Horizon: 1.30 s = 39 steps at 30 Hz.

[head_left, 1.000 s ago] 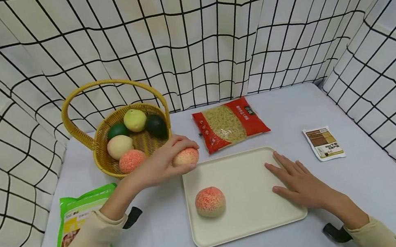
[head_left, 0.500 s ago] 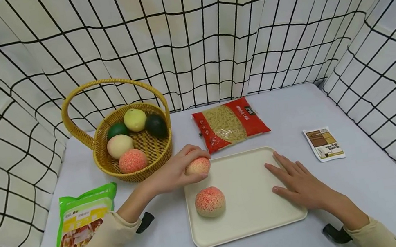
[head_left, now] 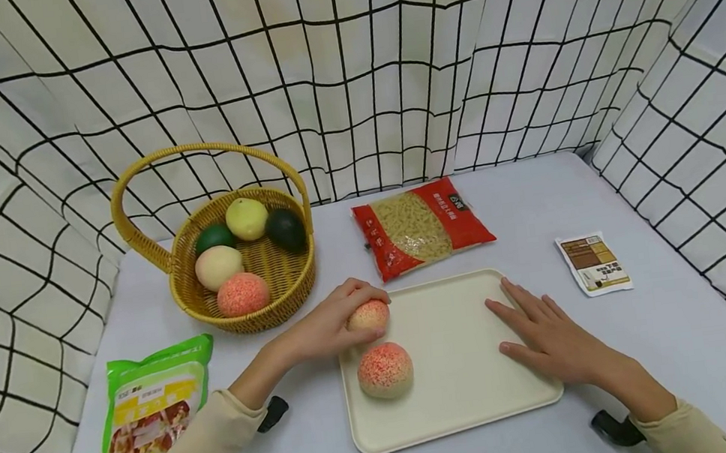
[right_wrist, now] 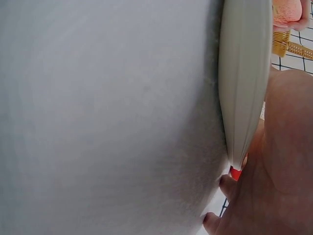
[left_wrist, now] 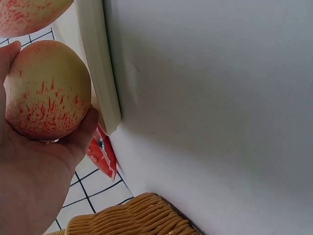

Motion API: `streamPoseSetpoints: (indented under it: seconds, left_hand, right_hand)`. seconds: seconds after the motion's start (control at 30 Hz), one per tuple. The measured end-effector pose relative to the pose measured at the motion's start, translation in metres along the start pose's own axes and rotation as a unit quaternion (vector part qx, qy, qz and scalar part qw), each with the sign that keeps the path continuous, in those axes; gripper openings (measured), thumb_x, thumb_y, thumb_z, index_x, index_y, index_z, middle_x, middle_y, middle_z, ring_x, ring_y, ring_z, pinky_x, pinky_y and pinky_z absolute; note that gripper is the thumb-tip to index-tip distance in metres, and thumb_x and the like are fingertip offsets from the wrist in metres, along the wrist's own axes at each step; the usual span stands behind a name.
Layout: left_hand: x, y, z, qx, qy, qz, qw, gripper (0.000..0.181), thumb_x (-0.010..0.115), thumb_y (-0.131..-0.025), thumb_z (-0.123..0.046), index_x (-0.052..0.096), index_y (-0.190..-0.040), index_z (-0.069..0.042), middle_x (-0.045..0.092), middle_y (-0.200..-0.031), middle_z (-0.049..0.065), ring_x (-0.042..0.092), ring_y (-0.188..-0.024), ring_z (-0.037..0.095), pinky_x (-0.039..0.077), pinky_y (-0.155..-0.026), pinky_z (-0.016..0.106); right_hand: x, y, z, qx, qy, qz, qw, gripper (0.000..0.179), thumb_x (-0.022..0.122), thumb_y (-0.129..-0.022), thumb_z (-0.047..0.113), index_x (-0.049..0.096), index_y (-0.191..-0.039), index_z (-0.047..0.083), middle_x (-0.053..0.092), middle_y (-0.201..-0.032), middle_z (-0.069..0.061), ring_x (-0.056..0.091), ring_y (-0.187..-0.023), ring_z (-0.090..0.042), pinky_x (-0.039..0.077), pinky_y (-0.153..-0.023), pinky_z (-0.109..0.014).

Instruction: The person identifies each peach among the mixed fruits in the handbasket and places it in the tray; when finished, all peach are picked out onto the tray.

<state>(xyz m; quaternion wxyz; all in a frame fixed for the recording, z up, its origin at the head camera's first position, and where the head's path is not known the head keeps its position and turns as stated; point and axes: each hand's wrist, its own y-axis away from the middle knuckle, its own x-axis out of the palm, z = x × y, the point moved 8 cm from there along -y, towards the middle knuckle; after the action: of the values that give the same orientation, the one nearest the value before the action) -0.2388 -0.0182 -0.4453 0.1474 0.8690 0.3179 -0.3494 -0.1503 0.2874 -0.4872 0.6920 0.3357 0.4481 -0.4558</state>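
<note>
My left hand [head_left: 334, 326] grips a pale peach [head_left: 370, 317] speckled with red, at the back left corner of the cream tray [head_left: 460, 350]. In the left wrist view the thumb and fingers curl round this peach [left_wrist: 49, 93]. Just in front of it, a second peach [head_left: 385, 371] with a red-speckled top sits on the tray's left part. Whether the held peach touches the tray cannot be told. My right hand [head_left: 549, 336] rests with spread, straight fingers on the tray's right edge, holding nothing. Its fingertips reach past the tray rim [right_wrist: 244, 83] in the right wrist view.
A yellow wicker basket [head_left: 299, 291] with a tall handle stands at the back left, holding several fruits. Behind the tray lies a red bag of pasta [head_left: 424, 226]. A green food bag [head_left: 149, 426] is at the left, and a small brown-and-white packet [head_left: 593, 264] at the right.
My left hand has carried the peach from beside the basket rightward and toward me, to the tray's back left corner. My right hand has stayed still.
</note>
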Motion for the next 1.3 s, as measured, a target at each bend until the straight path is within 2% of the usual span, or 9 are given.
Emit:
streamPoseSetpoints:
  seconds: [0.3,0.57,0.73,0.93,1.0,1.1,1.23,1.3]
  left_hand:
    - [0.003,0.003,-0.002,0.002,-0.017,-0.006,0.9998,0.045,0.076,-0.099,-0.032,0.062,-0.140,-0.020,0.056,-0.143,0.010,0.050,-0.133,0.027,0.048,-0.108,0.048]
    - [0.003,0.004,-0.003,0.002,-0.039,-0.025,0.9989,0.049,0.075,-0.099,-0.033,0.062,-0.144,-0.021,0.056,-0.146,0.006,0.047,-0.133,0.026,0.046,-0.109,0.049]
    - [0.002,0.004,-0.003,-0.003,-0.043,-0.029,0.9986,0.055,0.074,-0.098,-0.038,0.059,-0.149,-0.026,0.055,-0.150,0.005,0.046,-0.138,0.026,0.044,-0.115,0.054]
    - [-0.001,0.006,-0.001,-0.015,-0.038,-0.030,0.9987,0.057,0.074,-0.097,-0.042,0.057,-0.151,-0.030,0.054,-0.151,0.003,0.045,-0.140,0.024,0.045,-0.115,0.053]
    - [-0.004,0.007,-0.001,-0.019,-0.038,-0.034,0.9985,0.058,0.075,-0.097,-0.042,0.057,-0.151,-0.030,0.053,-0.152,0.003,0.046,-0.140,0.025,0.045,-0.115,0.054]
    - [-0.013,0.009,-0.007,-0.008,-0.047,-0.049,0.9977,0.058,0.075,-0.097,-0.041,0.059,-0.150,-0.025,0.055,-0.151,0.007,0.048,-0.139,0.028,0.045,-0.114,0.057]
    - [-0.030,0.013,-0.013,0.001,-0.060,-0.066,0.9960,0.055,0.075,-0.098,-0.037,0.059,-0.149,-0.023,0.054,-0.152,0.010,0.048,-0.141,0.032,0.045,-0.116,0.060]
    - [-0.041,0.016,-0.012,-0.006,-0.059,-0.075,0.9954,0.053,0.075,-0.099,-0.036,0.059,-0.149,-0.024,0.053,-0.154,0.009,0.046,-0.144,0.032,0.044,-0.116,0.062]
  right_hand:
    - [-0.001,-0.001,0.001,0.001,0.001,0.005,1.0000,0.071,0.059,-0.106,0.051,0.033,-0.168,0.030,0.012,-0.181,-0.012,0.020,-0.164,-0.042,0.017,-0.125,-0.076]
    - [0.000,0.000,0.001,0.002,-0.001,0.007,1.0000,0.071,0.059,-0.106,0.051,0.033,-0.168,0.030,0.012,-0.181,-0.012,0.020,-0.164,-0.042,0.017,-0.125,-0.075]
    - [-0.001,0.000,0.002,0.001,-0.001,0.006,1.0000,0.071,0.059,-0.106,0.051,0.033,-0.168,0.030,0.013,-0.181,-0.012,0.020,-0.164,-0.042,0.017,-0.125,-0.076]
    - [0.001,0.000,0.000,-0.001,-0.002,0.005,1.0000,0.071,0.059,-0.106,0.052,0.033,-0.168,0.031,0.012,-0.181,-0.012,0.020,-0.164,-0.043,0.017,-0.124,-0.076]
    - [0.001,0.000,-0.001,-0.002,-0.001,0.002,1.0000,0.071,0.060,-0.105,0.052,0.033,-0.168,0.030,0.013,-0.181,-0.012,0.020,-0.163,-0.043,0.018,-0.124,-0.077]
    - [0.001,0.000,-0.002,-0.002,0.001,0.000,1.0000,0.072,0.061,-0.105,0.051,0.033,-0.168,0.030,0.013,-0.181,-0.013,0.021,-0.163,-0.044,0.018,-0.123,-0.077]
    - [0.002,0.000,-0.003,0.002,0.002,0.004,1.0000,0.072,0.061,-0.105,0.052,0.033,-0.168,0.030,0.011,-0.181,-0.012,0.019,-0.164,-0.043,0.018,-0.124,-0.077]
    - [0.002,0.000,-0.003,0.003,0.002,0.006,1.0000,0.072,0.060,-0.105,0.052,0.032,-0.168,0.030,0.011,-0.181,-0.012,0.019,-0.164,-0.043,0.017,-0.125,-0.076]
